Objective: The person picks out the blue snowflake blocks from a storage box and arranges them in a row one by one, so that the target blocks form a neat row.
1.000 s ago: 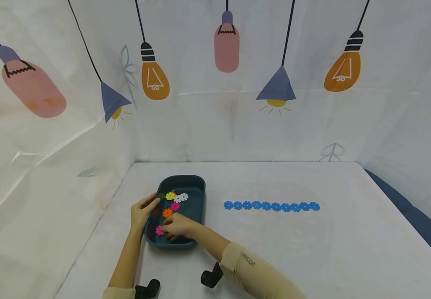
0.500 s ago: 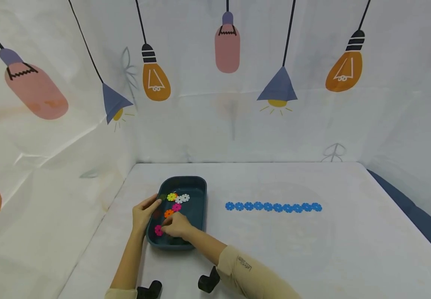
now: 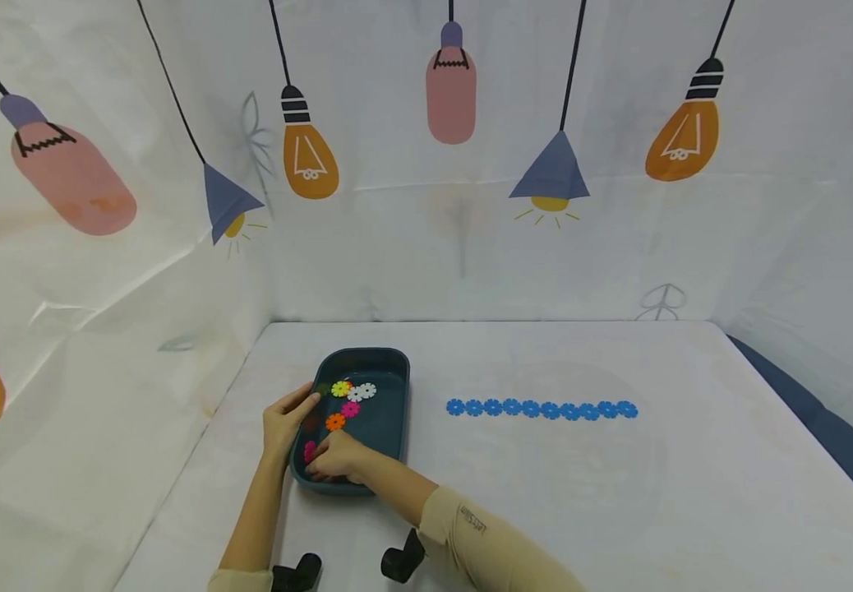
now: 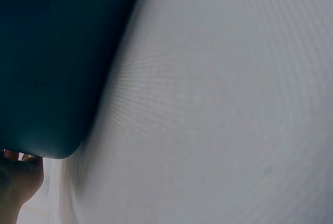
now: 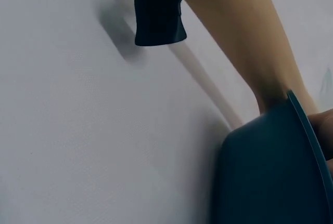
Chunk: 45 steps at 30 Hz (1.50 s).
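A dark teal tray (image 3: pixel 385 427) stands at the left of the table. My left hand (image 3: pixel 283 421) grips its left side, the thumb over the rim; in the left wrist view, part of that hand (image 4: pixel 23 180) shows at the tray's lower corner. Inside the near end, my right hand (image 3: pixel 339 456) pinches a pink flower-shaped piece (image 3: pixel 310 450) by the left wall, its fingers covering part of the piece. Farther up the tray lie an orange flower piece (image 3: pixel 334 422), another pink one (image 3: pixel 350 409), white ones (image 3: pixel 367 390) and a yellow one (image 3: pixel 341 389).
Right of the tray, a row of several blue flower pieces (image 3: pixel 541 409) lies end to end on the white table (image 3: pixel 545 501). Cloth walls printed with lamps stand behind and at the sides. Black wrist mounts (image 3: pixel 403 559) sit on both forearms.
My right hand has moved a little left inside the tray, and the near pink flower piece has shifted left with it, now more covered. My left hand stays on the tray.
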{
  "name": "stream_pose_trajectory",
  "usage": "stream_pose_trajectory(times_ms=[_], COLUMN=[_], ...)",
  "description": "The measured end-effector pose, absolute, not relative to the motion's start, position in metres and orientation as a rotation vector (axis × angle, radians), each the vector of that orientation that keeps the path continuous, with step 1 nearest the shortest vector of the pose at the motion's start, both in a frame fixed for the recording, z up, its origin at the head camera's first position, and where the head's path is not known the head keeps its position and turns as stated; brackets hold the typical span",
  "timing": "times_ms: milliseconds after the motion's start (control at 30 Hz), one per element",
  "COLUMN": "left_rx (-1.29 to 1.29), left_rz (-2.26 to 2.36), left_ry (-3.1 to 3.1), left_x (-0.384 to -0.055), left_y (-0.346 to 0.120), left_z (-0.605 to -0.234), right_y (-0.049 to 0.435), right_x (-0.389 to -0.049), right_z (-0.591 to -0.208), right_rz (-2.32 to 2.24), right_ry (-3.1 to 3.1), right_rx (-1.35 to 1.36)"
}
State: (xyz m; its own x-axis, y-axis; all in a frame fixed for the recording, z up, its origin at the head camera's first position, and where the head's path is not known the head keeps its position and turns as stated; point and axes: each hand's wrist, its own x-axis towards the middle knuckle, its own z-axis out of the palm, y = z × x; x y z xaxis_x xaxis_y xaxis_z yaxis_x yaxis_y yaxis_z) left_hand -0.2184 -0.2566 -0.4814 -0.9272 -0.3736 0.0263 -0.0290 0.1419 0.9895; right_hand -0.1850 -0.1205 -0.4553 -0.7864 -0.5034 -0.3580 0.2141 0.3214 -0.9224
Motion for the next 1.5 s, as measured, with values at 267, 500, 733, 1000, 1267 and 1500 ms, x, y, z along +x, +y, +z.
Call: stream_pose_trajectory(times_ms=[267,500,733,1000,1267,1500], left_rx=[0.411,0.395,0.409,0.406,0.419,0.430], left_rz=[-1.867,-1.882,-1.892,-1.875,-1.919,-1.911], left_ry=[-2.147,-2.139,-2.127,-2.132,-2.125,-2.143], left_x=[-0.219,-0.220,-0.221,-0.221,-0.219,-0.214], left_y=[-0.257,-0.256,-0.258,-0.257,-0.255,-0.253], left_z=[-0.482,-0.481,-0.485,-0.484,-0.476,-0.468], right_y=[-0.124,-0.131,-0.141,-0.135,-0.109,-0.093], right_x=[-0.195,-0.203,-0.202,-0.202,-0.225,-0.238], right_z=[-0.459,-0.458,-0.453,-0.455,-0.458,-0.455], right_rz=[-1.745,-1.931,-1.783,-1.884,-1.973,-1.942], right_ry=[1.666,1.535,1.947,1.930,1.748,1.857], right_rx=[0.004,0.202,0.229,0.168,0.130,0.104])
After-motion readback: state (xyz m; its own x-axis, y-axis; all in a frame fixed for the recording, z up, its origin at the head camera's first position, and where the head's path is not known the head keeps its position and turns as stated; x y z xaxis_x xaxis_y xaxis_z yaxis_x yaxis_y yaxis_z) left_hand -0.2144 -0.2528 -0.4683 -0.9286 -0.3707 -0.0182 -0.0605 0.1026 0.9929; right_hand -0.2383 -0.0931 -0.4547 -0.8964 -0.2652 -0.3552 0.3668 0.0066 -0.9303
